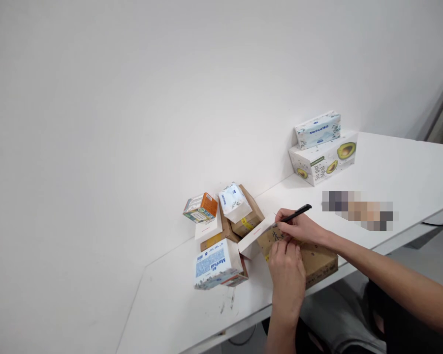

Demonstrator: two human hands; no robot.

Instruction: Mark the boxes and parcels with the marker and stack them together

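Observation:
A brown cardboard box (319,263) lies near the front edge of the table, with dark handwritten strokes on its top by my fingers. Pinched in my right hand (299,227) is a black pen (298,212), slanting up to the right; its tip is hidden behind my fingers. My left hand (288,268) lies on top of the same box, its fingers bent and resting on the cardboard just below the right hand. A slim white box (254,238) stands tilted against the far side of the cardboard box.
Left of my hands are a Manhua tissue pack (217,265), another tissue pack (234,201) on a brown carton (256,211), and an orange box (203,206). Farther right, a tissue pack (319,130) sits on an avocado-printed box (323,160). A blurred patch (360,209) covers part of the white table (391,172).

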